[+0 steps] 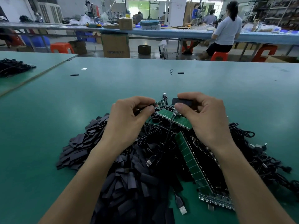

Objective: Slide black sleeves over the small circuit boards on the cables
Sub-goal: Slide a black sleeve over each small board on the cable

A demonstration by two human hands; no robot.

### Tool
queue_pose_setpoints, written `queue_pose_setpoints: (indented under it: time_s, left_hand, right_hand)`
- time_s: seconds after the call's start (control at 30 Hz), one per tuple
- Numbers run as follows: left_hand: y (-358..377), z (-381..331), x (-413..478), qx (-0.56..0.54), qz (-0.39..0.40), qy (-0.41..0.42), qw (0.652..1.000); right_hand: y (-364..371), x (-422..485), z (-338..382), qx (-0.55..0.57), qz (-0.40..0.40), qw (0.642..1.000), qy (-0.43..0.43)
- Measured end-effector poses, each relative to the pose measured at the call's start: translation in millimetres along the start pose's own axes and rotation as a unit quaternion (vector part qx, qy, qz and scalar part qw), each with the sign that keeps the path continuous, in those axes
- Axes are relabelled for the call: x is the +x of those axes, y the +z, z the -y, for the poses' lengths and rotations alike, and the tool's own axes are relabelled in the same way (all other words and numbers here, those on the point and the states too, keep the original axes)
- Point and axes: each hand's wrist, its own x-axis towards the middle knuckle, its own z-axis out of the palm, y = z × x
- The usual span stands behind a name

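Observation:
My left hand (129, 116) pinches a thin black cable right behind a small circuit board (160, 103), which sticks out to the right of my fingertips. My right hand (202, 115) holds a flat black sleeve (178, 101) between thumb and forefinger, its open end facing the board with a small gap between them. Below my hands lies a heap of loose black sleeves (90, 143) on the left and a tangle of black cables (155, 141) with USB plugs in the middle.
Green panels of boards (189, 156) lie under my right wrist on the green table (48, 110). More cables (258, 159) are piled at the right and at the far left (13, 67). Two stray sleeves (74, 75) lie farther back. People sit at a bench behind.

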Motion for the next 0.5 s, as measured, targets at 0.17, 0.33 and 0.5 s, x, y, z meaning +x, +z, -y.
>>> queue_pose_setpoints:
  time_s: [0.17,0.33,0.5]
  left_hand:
    - [1.0,-1.5,-0.6,0.002,-0.002,0.004,1.000]
    - [1.2,-2.7,-0.6,0.001,-0.012,0.002,1.000]
    - [-0.2,-4.6,-0.2,-0.005,-0.033,0.007,0.999]
  right_hand:
    - [2.3,-2.4,0.5,-0.011,-0.001,1.000,-0.012]
    - [3.3,-3.2,2.3,-0.007,0.001,0.999,-0.039]
    - [3.0,-3.7,4.2,-0.012,-0.005,0.998,-0.064]
